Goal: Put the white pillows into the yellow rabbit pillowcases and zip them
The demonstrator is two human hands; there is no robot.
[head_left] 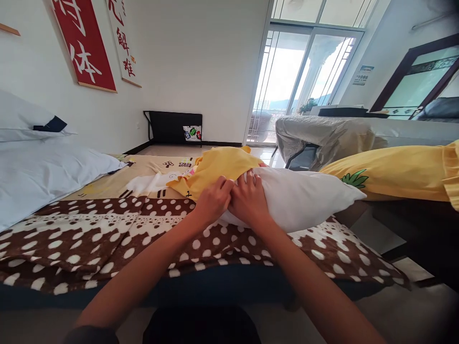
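Note:
A white pillow (301,196) lies on the bed, one end partly inside a yellow pillowcase (222,165). At the case's opening, my left hand (214,197) is closed, its fingers pinching the yellow cloth near the edge. My right hand (249,193) presses close beside it, fingers curled over the pillow's end where it meets the case. The two hands touch or nearly touch. How far the pillow reaches inside the case is hidden under the cloth.
A brown and white dotted blanket (107,239) covers the bed. White pillows (64,181) are at the left, and a yellow pillow with a pineapple leaf print (401,169) is at the right. Beyond stand a plastic-covered table (322,129) and a black folded frame (168,126).

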